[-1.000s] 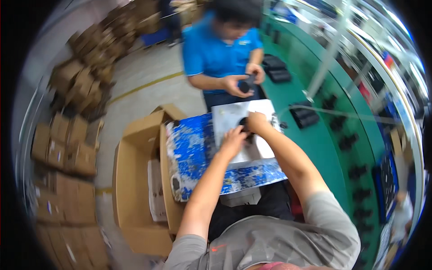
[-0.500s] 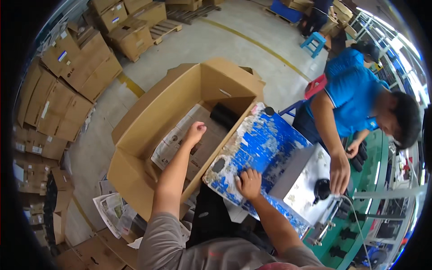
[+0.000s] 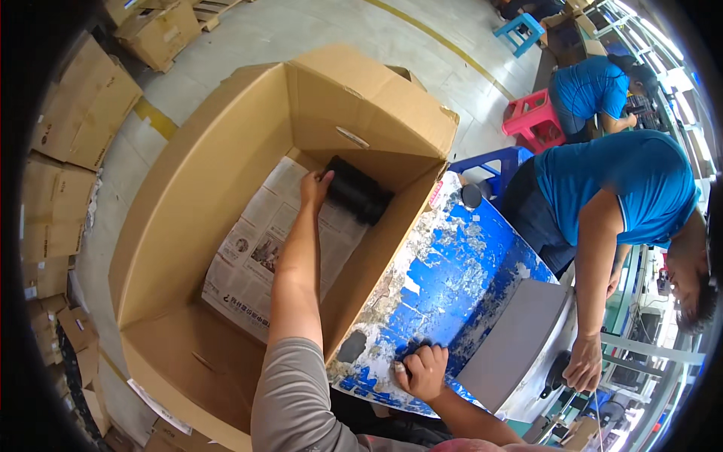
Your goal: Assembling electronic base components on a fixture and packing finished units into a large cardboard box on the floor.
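My left hand (image 3: 314, 190) reaches deep into a large cardboard box (image 3: 203, 151). Its fingers are curled, the thumb against the near end of a black ribbed cylindrical part (image 3: 354, 192). This part lies along the far right inner wall, on newspaper (image 3: 252, 245) spread over the bottom; the fingertips are partly hidden. To the right of the box, my right hand (image 3: 423, 371) rests on a worn blue table top (image 3: 444, 301) with its fingers bent inward. Something dark shows under those fingers, but I cannot make out what it is.
A co-worker in a blue shirt (image 3: 602, 196) leans in at right, one hand by a black round part (image 3: 556, 373) on a grey-white block (image 3: 512, 339). Blue (image 3: 493, 166) and red (image 3: 536, 117) stools stand beyond. Stacked cartons (image 3: 75, 113) line the left.
My left hand has moved farther into the box, up to the black part. The fingers of my right hand, spread before, are now curled. The view has shifted closer over the box.
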A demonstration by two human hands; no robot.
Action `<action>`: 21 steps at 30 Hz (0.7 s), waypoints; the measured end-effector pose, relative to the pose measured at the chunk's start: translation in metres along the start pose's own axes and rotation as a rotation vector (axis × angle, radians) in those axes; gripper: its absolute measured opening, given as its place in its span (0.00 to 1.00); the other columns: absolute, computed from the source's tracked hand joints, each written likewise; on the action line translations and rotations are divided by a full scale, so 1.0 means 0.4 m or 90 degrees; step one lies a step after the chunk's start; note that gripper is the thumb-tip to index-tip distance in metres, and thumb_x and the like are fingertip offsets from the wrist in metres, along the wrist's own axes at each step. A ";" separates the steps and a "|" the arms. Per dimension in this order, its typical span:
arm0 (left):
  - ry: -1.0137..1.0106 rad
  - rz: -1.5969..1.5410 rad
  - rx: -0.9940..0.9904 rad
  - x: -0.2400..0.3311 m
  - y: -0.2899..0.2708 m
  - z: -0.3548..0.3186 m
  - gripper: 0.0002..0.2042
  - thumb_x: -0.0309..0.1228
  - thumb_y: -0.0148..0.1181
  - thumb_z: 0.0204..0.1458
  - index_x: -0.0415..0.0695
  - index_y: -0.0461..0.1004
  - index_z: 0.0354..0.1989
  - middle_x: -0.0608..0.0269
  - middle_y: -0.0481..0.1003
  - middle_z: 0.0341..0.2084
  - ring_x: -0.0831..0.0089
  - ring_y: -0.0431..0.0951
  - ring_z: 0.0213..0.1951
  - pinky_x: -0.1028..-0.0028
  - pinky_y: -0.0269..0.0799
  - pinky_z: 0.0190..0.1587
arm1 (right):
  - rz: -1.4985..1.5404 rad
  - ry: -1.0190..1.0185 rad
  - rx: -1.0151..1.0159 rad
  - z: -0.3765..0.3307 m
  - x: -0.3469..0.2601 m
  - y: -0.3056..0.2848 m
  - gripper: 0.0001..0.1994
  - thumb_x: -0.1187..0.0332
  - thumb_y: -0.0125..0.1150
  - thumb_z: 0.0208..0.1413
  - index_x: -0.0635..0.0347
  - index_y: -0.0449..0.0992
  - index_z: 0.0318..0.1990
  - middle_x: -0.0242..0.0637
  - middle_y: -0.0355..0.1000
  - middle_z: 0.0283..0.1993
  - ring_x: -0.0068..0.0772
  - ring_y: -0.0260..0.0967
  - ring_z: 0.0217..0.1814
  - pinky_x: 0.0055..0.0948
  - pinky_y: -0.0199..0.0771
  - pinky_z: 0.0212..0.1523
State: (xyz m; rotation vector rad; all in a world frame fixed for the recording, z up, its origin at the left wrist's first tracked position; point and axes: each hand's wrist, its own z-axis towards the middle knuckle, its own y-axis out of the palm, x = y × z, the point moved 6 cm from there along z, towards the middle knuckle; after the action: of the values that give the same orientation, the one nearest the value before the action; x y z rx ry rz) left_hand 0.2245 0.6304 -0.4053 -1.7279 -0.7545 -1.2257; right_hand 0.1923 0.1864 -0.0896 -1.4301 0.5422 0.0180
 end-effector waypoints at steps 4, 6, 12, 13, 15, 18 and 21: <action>-0.035 -0.053 0.020 0.041 -0.041 0.000 0.18 0.35 0.70 0.50 0.38 0.79 0.47 0.46 0.79 0.42 0.52 0.78 0.45 0.65 0.72 0.53 | 0.001 -0.012 0.007 0.017 -0.010 -0.010 0.10 0.60 0.67 0.44 0.49 0.72 0.27 0.35 0.62 0.29 0.42 0.60 0.31 0.42 0.54 0.34; 0.068 0.004 0.097 0.108 -0.129 -0.034 0.16 0.33 0.70 0.49 0.38 0.79 0.44 0.47 0.77 0.45 0.53 0.76 0.49 0.65 0.70 0.55 | 0.014 -0.027 0.013 0.014 -0.025 -0.018 0.09 0.60 0.67 0.45 0.50 0.72 0.27 0.35 0.63 0.29 0.42 0.60 0.31 0.42 0.54 0.35; 0.368 0.065 0.049 0.570 -0.360 -0.362 0.10 0.21 0.69 0.45 0.44 0.79 0.37 0.52 0.66 0.58 0.51 0.62 0.65 0.57 0.62 0.64 | 0.026 -0.050 0.075 -0.034 -0.042 -0.049 0.09 0.61 0.65 0.47 0.51 0.72 0.29 0.37 0.65 0.31 0.43 0.63 0.35 0.44 0.57 0.36; 0.416 0.097 0.002 0.661 -0.380 -0.433 0.11 0.20 0.69 0.44 0.46 0.80 0.36 0.52 0.63 0.60 0.49 0.58 0.68 0.55 0.59 0.67 | 0.026 -0.043 0.088 -0.042 -0.040 -0.055 0.09 0.61 0.65 0.47 0.52 0.72 0.29 0.38 0.66 0.32 0.44 0.64 0.36 0.44 0.58 0.37; 0.511 0.145 -0.041 0.855 -0.428 -0.619 0.11 0.25 0.71 0.42 0.50 0.81 0.35 0.54 0.65 0.58 0.46 0.58 0.68 0.54 0.56 0.68 | 0.052 -0.046 0.134 -0.056 -0.042 -0.075 0.09 0.60 0.63 0.48 0.53 0.72 0.27 0.40 0.66 0.32 0.47 0.65 0.39 0.45 0.59 0.38; 0.613 0.214 -0.104 1.086 -0.467 -0.917 0.10 0.25 0.72 0.41 0.52 0.82 0.33 0.55 0.64 0.56 0.46 0.56 0.68 0.52 0.56 0.69 | 0.173 -0.004 0.065 -0.065 0.041 -0.020 0.15 0.52 0.60 0.54 0.53 0.77 0.37 0.35 0.73 0.40 0.39 0.66 0.31 0.38 0.66 0.34; 0.676 0.256 -0.174 1.136 -0.502 -1.170 0.10 0.27 0.72 0.41 0.55 0.82 0.33 0.58 0.64 0.54 0.45 0.55 0.68 0.48 0.56 0.68 | 0.879 0.391 -0.122 -0.114 -0.070 -0.192 0.35 0.31 0.37 0.62 0.52 0.72 0.56 0.25 0.72 0.37 0.18 0.56 0.24 0.21 0.59 0.26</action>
State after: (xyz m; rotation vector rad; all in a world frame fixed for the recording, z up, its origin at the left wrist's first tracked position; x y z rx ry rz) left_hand 0.0098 0.2980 0.1507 -1.0690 0.3826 -1.7162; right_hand 0.1771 0.1396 -0.0097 -0.9640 1.9868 0.7582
